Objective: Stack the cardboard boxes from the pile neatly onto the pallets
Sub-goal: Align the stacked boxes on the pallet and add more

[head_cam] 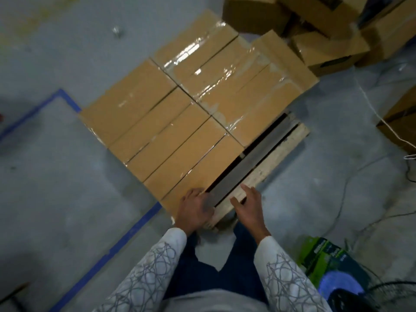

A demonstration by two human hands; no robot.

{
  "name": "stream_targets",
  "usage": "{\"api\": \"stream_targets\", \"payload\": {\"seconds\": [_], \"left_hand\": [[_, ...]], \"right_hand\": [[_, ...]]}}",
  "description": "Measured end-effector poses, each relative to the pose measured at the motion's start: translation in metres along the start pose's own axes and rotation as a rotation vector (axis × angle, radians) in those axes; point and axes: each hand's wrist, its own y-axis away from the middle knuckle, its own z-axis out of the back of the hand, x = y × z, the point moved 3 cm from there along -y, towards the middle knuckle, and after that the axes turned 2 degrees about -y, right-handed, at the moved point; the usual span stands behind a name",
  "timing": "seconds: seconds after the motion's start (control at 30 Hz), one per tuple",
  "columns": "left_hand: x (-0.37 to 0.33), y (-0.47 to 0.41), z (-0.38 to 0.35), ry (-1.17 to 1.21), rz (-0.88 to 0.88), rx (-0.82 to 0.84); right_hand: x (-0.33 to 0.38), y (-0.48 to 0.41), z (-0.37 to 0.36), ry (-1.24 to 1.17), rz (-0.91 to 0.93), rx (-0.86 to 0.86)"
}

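Taped cardboard boxes (180,122) lie in flat rows on a wooden pallet (276,154). The left hand (195,210) rests, fingers loose, on the nearest box (198,174). The right hand (249,208) hovers relaxed, grasping nothing, over bare slats. A loose pile (326,30) sits beyond.

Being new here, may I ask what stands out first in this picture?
Flat brown cardboard boxes, some glossy with clear tape, fill most of the pale wooden pallet mid-frame. At its near corner, the left hand touches the nearest box, the right hand hovers over bare slats.
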Motion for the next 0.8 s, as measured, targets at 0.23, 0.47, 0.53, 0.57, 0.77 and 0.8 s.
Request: {"api": "stream_targets", "payload": {"seconds": [0.23, 0.47, 0.53, 0.57, 0.77, 0.8], "left_hand": [[-0.044, 0.017, 0.023, 0.133, -0.048, 0.051], [-0.148, -0.022, 0.015, 0.290, -0.042, 0.057], [-0.185, -0.033, 0.009, 0.344, -0.016, 0.005], [-0.205, -0.036, 0.005, 0.402, 0.004, -0.016], [-0.325, -0.034, -0.006, 0.711, 0.034, 0.047], [-0.342, -0.027, 0.003, 0.722, 0.007, 0.062]], "right_hand": [[-0.007, 0.031, 0.056, -0.135, -0.084, 0.049], [-0.003, 0.008, 0.163, -0.270, 0.045, 0.006], [-0.009, 0.005, 0.198, -0.284, 0.066, 0.034], [-0.015, 0.003, 0.216, -0.297, 0.071, 0.051], [-0.059, 0.005, 0.325, -0.489, 0.067, 0.033], [-0.068, 0.003, 0.343, -0.577, 0.051, 0.004]]}}
